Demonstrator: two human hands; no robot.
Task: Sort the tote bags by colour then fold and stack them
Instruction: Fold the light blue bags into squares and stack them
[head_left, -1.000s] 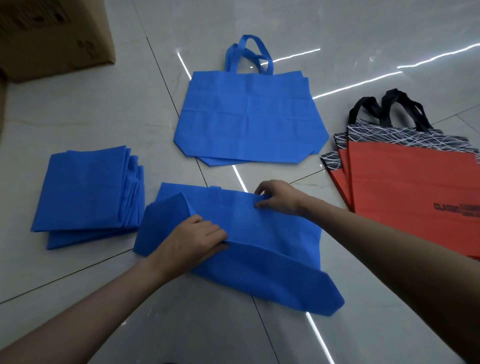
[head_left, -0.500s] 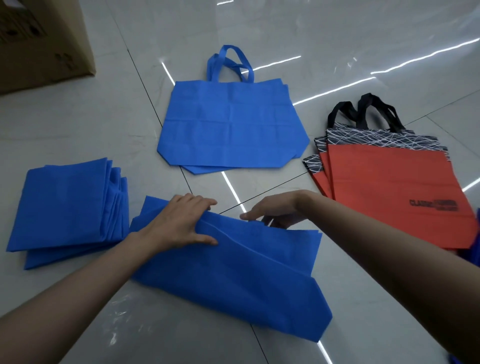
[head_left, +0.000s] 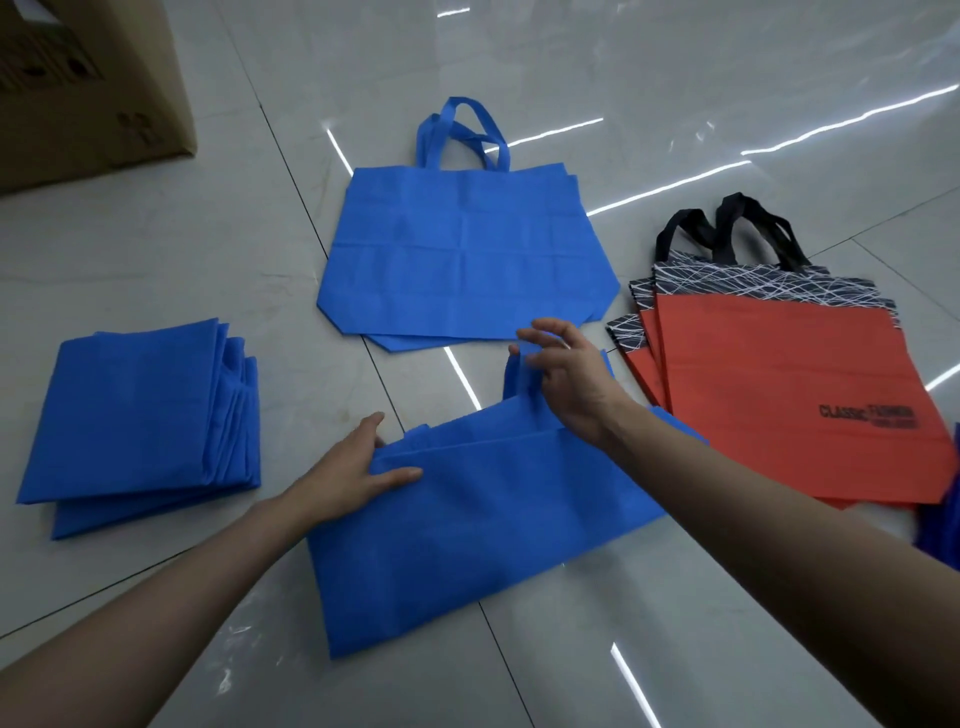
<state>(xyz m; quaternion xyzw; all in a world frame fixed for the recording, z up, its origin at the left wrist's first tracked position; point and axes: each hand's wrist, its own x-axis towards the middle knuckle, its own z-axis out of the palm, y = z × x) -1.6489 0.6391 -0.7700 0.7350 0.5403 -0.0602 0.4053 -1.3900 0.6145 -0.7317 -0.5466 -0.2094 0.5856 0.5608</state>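
Note:
A half-folded blue tote bag (head_left: 467, 545) lies on the floor in front of me. My left hand (head_left: 353, 473) presses flat on its upper left corner, fingers spread. My right hand (head_left: 566, 379) pinches the bag's blue handle (head_left: 514, 379) at the top edge and holds it up. To the left sits a stack of folded blue bags (head_left: 140, 421). Further back lie unfolded blue bags (head_left: 462, 254), flat with handles pointing away. On the right is a pile of red bags (head_left: 779, 395) with black patterned tops and black handles.
A cardboard box (head_left: 88, 88) stands at the back left on the glossy grey tiled floor (head_left: 727, 104). A bit of blue fabric (head_left: 940, 525) shows at the right edge.
The bag has been folded over lengthwise. My left hand slid to its left corner, and my right hand moved up and took hold of the handle. The view shifted slightly.

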